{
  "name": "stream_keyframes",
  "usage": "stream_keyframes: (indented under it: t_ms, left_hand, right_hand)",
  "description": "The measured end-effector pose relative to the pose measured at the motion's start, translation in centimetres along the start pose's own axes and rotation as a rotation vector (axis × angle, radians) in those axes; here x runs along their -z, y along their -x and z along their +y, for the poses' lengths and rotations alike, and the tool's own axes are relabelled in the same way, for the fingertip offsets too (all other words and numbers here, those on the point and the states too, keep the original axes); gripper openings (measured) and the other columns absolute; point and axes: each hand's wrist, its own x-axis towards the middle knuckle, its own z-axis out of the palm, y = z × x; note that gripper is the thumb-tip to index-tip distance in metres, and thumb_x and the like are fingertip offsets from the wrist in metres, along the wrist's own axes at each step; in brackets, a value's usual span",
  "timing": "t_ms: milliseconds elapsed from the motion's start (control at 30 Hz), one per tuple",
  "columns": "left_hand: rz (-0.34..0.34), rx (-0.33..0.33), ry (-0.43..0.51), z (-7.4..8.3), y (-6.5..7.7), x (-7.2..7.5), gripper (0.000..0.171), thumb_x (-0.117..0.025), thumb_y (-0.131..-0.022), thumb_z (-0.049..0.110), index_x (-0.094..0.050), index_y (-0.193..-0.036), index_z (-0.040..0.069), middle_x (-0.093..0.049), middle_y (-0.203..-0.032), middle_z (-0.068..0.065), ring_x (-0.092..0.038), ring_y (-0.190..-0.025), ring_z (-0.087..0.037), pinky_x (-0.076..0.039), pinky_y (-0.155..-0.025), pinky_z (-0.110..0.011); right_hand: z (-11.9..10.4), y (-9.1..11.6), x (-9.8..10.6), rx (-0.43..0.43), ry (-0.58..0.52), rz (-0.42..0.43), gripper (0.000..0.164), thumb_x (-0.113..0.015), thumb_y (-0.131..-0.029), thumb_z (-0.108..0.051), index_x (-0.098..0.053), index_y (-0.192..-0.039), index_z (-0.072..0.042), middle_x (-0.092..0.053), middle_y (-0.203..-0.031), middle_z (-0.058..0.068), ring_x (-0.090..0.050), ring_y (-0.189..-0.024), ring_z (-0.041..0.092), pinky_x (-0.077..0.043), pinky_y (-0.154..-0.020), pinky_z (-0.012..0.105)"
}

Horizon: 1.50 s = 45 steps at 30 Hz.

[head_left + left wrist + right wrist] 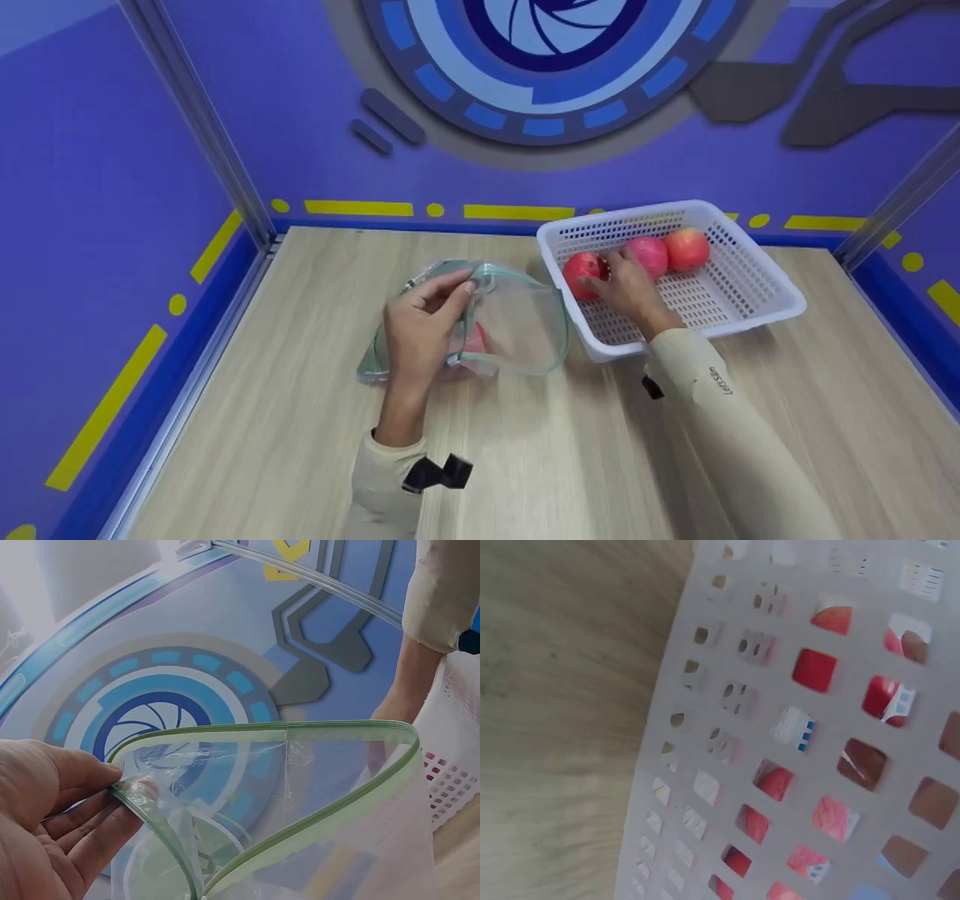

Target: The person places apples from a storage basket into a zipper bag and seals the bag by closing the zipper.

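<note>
My left hand (418, 334) pinches the green zip rim of a clear zip-lock bag (529, 322) between thumb and fingers. In the left wrist view the bag's mouth (285, 727) gapes wide. A red-pink shape (474, 339) shows through the plastic; its kind is unclear. Inside the white basket, my right hand (634, 292) has thumb and fingers round a red apple (581, 275) at the left end. A pink apple (649, 256) and an orange-red apple (687, 250) lie side by side behind the hand. The right wrist view shows mostly the basket's wall, with red fruit behind its holes.
The perforated white basket (780, 304) stands at the right rear of the wooden table (525, 457), to the right of the bag. Blue-purple printed panels (300, 127) enclose the table at the back and sides, with metal posts (199, 112) at the corners.
</note>
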Motion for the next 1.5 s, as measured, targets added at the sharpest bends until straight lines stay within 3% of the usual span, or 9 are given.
stream_keyframes:
  t_ms: [133, 333, 467, 600, 800, 1000, 1133, 1267, 1500]
  left_hand:
    - [-0.001, -0.005, 0.001, -0.1, -0.1, 0.0, 0.018, -0.078, -0.098, 0.009, -0.082, -0.116, 0.007, -0.079, -0.105, 0.000, -0.071, -0.087, -0.018, -0.061, -0.077, -0.026]
    - [0.000, 0.006, 0.012, -0.1, 0.0, 0.0, 0.018, -0.078, -0.098, 0.009, -0.082, -0.116, 0.007, -0.079, -0.106, 0.000, -0.072, -0.088, -0.019, -0.061, -0.077, -0.027]
    - [-0.003, 0.003, 0.018, -0.1, 0.0, -0.1, 0.018, -0.078, -0.098, 0.008, -0.082, -0.116, 0.006, -0.079, -0.106, -0.001, -0.073, -0.088, -0.019, -0.062, -0.078, -0.028]
    - [-0.005, -0.001, 0.021, -0.1, 0.0, -0.1, 0.019, -0.078, -0.098, 0.008, -0.082, -0.116, 0.006, -0.079, -0.107, -0.001, -0.073, -0.090, -0.019, -0.062, -0.080, -0.029]
    - [0.008, -0.004, 0.014, -0.1, 0.0, -0.1, 0.018, -0.079, -0.097, 0.007, -0.082, -0.115, 0.005, -0.080, -0.107, -0.002, -0.074, -0.091, -0.019, -0.062, -0.081, -0.028]
    - [0.012, 0.006, 0.008, 0.0, 0.0, -0.2, 0.018, -0.079, -0.097, 0.008, -0.082, -0.115, 0.006, -0.080, -0.106, 0.000, -0.073, -0.088, -0.018, -0.061, -0.079, -0.027]
    - [0.011, 0.002, 0.010, 0.0, -0.1, -0.2, 0.018, -0.079, -0.097, 0.008, -0.082, -0.115, 0.007, -0.080, -0.105, 0.000, -0.073, -0.087, -0.018, -0.061, -0.077, -0.026]
    - [0.011, 0.000, 0.007, 0.0, -0.2, -0.2, 0.018, -0.079, -0.097, 0.009, -0.083, -0.115, 0.007, -0.080, -0.105, 0.000, -0.072, -0.085, -0.018, -0.060, -0.075, -0.025]
    - [0.012, -0.007, 0.014, 0.0, -0.2, -0.1, 0.018, -0.079, -0.097, 0.008, -0.082, -0.114, 0.006, -0.080, -0.105, -0.001, -0.072, -0.086, -0.018, -0.060, -0.075, -0.025]
  right_hand:
    - [-0.1, 0.0, 0.0, -0.044, 0.020, -0.019, 0.076, -0.077, -0.100, -0.029, -0.039, -0.161, -0.005, -0.042, -0.152, 0.024, -0.045, -0.135, 0.042, -0.033, -0.120, 0.063]
    - [0.0, 0.1, -0.1, -0.088, -0.022, -0.039, 0.065, -0.078, -0.099, -0.032, -0.044, -0.143, 0.001, -0.057, -0.131, 0.025, -0.055, -0.117, 0.040, -0.048, -0.109, 0.056]
    - [0.2, 0.0, -0.1, -0.080, -0.075, -0.068, 0.079, -0.079, -0.098, -0.031, -0.035, -0.157, -0.003, -0.050, -0.150, 0.027, -0.051, -0.133, 0.042, -0.040, -0.117, 0.060]
    - [0.1, 0.0, 0.0, -0.050, -0.046, -0.102, 0.092, -0.079, -0.098, -0.036, -0.025, -0.168, -0.010, -0.038, -0.164, 0.025, -0.042, -0.145, 0.045, -0.031, -0.120, 0.066]
    - [0.1, 0.3, -0.1, -0.005, 0.085, -0.061, 0.076, -0.079, -0.096, -0.039, -0.046, -0.155, -0.004, -0.054, -0.138, 0.026, -0.055, -0.121, 0.042, -0.047, -0.110, 0.060]
    - [-0.1, 0.3, -0.2, -0.050, -0.026, -0.064, 0.068, -0.082, -0.094, -0.024, -0.045, -0.146, 0.000, -0.058, -0.135, 0.025, -0.058, -0.120, 0.040, -0.047, -0.111, 0.058]
    - [-0.1, 0.4, 0.2, -0.055, -0.068, -0.049, 0.068, -0.084, -0.092, -0.022, -0.048, -0.145, 0.000, -0.060, -0.134, 0.025, -0.059, -0.117, 0.040, -0.050, -0.109, 0.058]
    - [-0.2, 0.7, 0.7, -0.004, -0.125, 0.034, 0.070, -0.086, -0.091, -0.021, -0.052, -0.149, -0.001, -0.060, -0.140, 0.024, -0.059, -0.122, 0.041, -0.048, -0.110, 0.059]
    - [-1.6, 2.6, 1.6, 0.107, -0.392, 0.331, 0.070, -0.092, -0.087, -0.020, -0.060, -0.147, -0.002, -0.066, -0.138, 0.022, -0.066, -0.123, 0.036, -0.053, -0.107, 0.050]
